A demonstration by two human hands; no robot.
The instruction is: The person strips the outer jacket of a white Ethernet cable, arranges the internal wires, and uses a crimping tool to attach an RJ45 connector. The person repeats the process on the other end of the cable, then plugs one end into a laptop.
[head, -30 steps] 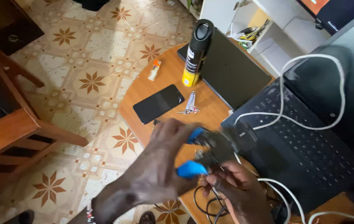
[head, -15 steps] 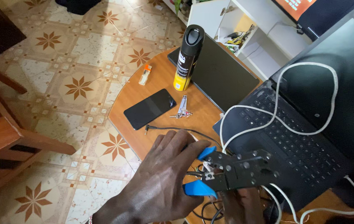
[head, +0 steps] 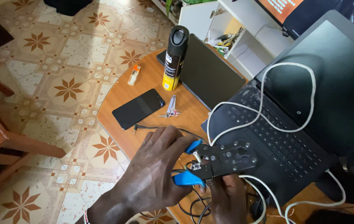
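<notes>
The left hand's (head: 152, 182) grip is closing around the blue handles of the crimping tool (head: 218, 161), fingers wrapping over the top handle while the lower one is showing under the palm. The right hand (head: 227, 195) is sitting just beneath the tool's black head, its grip pinching the end of the white cable (head: 264, 103) at the tool's underside; whether the plug is already seated there is hidden by the fingers. By the look of it, the crimping step is in hand: the cable end is being fed into the head, and the next move is calling for a steady hold on the cable and a firm, even squeeze of the handles.

The tool is hanging above the front edge of the desk (head: 152, 79), just beside the near corner of the open laptop (head: 301, 137). Its long axis is running roughly left to right, rising slightly, with the handles pointing left and the head pointing right toward the keyboard.

Farther off, the cable is looping across the laptop's keys and screen. Beyond that, a black phone (head: 139, 108), a small bunch of keys (head: 171, 108), a spray can (head: 174, 58) and a closed dark laptop (head: 210, 72) are lying on the desk.
</notes>
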